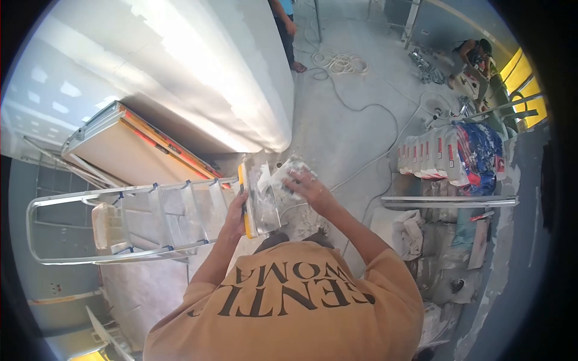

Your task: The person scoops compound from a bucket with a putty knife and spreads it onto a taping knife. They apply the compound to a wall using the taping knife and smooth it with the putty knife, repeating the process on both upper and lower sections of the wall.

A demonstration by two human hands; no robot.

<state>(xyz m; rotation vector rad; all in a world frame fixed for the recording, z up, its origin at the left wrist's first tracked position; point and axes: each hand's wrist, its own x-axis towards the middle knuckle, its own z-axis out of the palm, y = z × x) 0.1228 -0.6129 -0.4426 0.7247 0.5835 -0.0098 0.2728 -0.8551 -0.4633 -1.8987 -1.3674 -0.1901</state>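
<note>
My left hand [236,212] is wrapped round the yellow-edged back of a wide plastering blade [261,210], held in front of my body. White compound lies smeared on the blade's face. To the right, my right hand [305,185] is closed round a smaller tool [289,171] coated with white compound, its far end close to the wide blade. White residue covers the fingers of my right hand. The smaller tool's handle is mostly hidden by my fingers.
An aluminium ladder [155,216] lies at the left, near leaning boards [135,150]. Stacked bags [430,153] and metal profiles [448,201] are at the right. Cables [340,63] cross the floor. One person [283,27] stands ahead; another [472,60] crouches at the far right.
</note>
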